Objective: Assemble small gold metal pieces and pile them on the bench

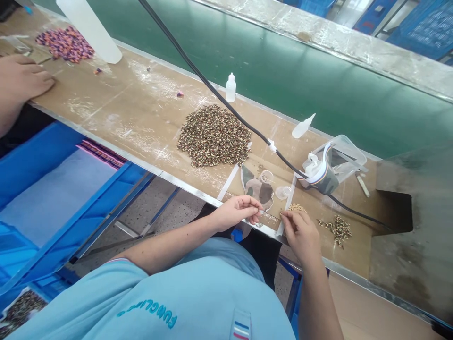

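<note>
My left hand [238,211] is pinched shut at the front edge of the brown worktable [141,118], its fingertips on a thin rod or wire that runs toward my right hand. My right hand [300,231] is also closed in a pinch on the other end, just below a small heap of tiny gold beads [296,207]. What sits between the fingertips is too small to name. A large pile of brown spotted rings [214,136] lies just beyond my left hand. A smaller scatter of the same rings [338,228] lies right of my right hand.
A black cable [219,97] crosses the table to a clear plastic box [339,160]. Two small squeeze bottles [230,88] stand near the green conveyor belt [300,71]. Another person's hand [21,80] rests at far left near purple rings [65,44]. Blue crates [42,189] sit below.
</note>
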`<state>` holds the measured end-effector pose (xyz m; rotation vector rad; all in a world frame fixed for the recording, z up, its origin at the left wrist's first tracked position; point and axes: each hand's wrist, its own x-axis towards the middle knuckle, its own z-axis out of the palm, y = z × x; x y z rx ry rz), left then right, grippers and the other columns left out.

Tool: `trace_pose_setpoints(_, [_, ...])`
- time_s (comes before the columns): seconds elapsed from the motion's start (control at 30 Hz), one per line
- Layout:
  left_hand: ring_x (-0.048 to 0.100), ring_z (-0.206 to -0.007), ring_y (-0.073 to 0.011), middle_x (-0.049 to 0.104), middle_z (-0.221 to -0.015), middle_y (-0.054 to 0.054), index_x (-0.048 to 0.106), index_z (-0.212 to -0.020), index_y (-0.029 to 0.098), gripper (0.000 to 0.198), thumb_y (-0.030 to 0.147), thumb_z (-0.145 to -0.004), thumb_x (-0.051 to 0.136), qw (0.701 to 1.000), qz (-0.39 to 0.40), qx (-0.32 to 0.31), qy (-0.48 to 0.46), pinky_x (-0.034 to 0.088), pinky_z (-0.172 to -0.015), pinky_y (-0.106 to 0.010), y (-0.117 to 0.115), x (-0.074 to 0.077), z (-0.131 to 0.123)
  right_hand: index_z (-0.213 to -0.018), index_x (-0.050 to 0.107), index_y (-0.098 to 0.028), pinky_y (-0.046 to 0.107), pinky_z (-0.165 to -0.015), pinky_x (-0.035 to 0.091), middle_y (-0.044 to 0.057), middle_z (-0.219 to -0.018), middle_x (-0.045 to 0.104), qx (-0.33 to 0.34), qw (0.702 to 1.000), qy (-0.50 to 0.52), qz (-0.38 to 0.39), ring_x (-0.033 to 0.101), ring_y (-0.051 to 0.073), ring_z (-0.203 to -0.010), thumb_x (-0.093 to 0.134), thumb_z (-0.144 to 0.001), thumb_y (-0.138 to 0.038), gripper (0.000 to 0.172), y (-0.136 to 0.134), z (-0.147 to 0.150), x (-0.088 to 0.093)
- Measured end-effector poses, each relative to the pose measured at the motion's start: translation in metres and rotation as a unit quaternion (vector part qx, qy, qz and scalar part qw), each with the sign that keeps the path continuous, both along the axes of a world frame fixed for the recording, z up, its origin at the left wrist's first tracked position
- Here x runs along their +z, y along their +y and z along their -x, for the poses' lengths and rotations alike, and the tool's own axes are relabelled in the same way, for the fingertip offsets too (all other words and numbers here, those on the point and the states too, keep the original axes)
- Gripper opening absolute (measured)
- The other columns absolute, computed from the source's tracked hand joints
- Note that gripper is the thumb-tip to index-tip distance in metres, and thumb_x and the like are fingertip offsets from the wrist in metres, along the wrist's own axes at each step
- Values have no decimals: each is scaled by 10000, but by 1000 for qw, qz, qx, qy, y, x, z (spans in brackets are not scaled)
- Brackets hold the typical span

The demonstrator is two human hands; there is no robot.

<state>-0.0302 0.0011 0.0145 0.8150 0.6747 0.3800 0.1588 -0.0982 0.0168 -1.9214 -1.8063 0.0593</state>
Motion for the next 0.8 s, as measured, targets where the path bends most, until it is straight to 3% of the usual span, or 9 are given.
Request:
trace_pose_setpoints(0.23, [589, -591, -83, 625, -694, -6, 620, -848, 114, 203, 250, -710, 680, 1000, 3, -5, 4, 469, -601, -215, 1, 0, 0, -828, 681, -180, 245, -626, 409, 31, -759, 673, -26, 986, -146, -80, 583, 121, -648, 521, -866, -226, 170, -3, 6, -9])
trace_pose_setpoints(0.6, [601, -587, -87, 639, -701, -9, 593, -862, 118, 250, 268, -697, 704, 1000, 12, 6, 3, 477, -591, -216, 1, 0, 1, -847, 699, -222, 234, -625, 473, 23, -793, 682, -64, 997, 19, -31, 622, 123, -689, 513, -866, -316, 209, -10, 5, -2])
trace_pose_setpoints(0.8, [610, -581, -102, 649, -665, -22, 562, -830, 114, 266, 278, -690, 717, 1000, 12, 10, 13, 480, -575, -225, 0, -1, 0, -847, 702, -223, 225, -602, 461, 21, -798, 679, -56, 998, 2, -23, 619, 117, -686, 509, -870, -313, 214, -10, 2, -5])
